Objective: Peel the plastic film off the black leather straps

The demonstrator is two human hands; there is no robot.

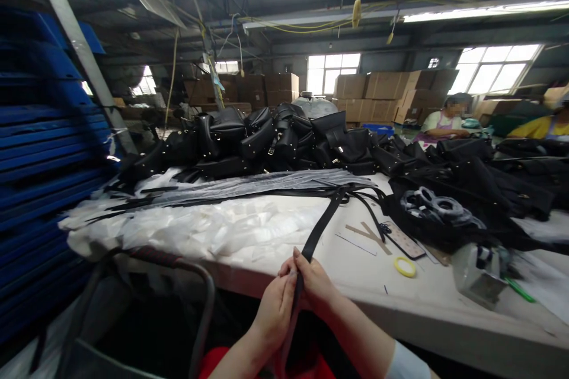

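Observation:
My left hand (pixel 278 303) and my right hand (pixel 315 282) meet at the table's front edge, both closed on one black strap (pixel 323 225). From my hands the strap runs up and away across the white table (pixel 355 260) to a bunch of black straps. Its other part hangs down toward my lap. A long bundle of straps in clear plastic wrap (pixel 267 182) lies across the table beyond my hands. Crumpled white plastic wrapping (pixel 213 228) covers the table to the left. My fingertips partly hide the strap where they grip it.
Black bags (pixel 284 136) are heaped along the table's back. On the right lie a phone (pixel 402 240), a yellow tape roll (pixel 405 267), a grey box (pixel 478 275) and a green pen (pixel 520 290). A chair frame (pixel 207 284) and blue stacked panels (pixel 48 160) stand left. Co-workers sit far right.

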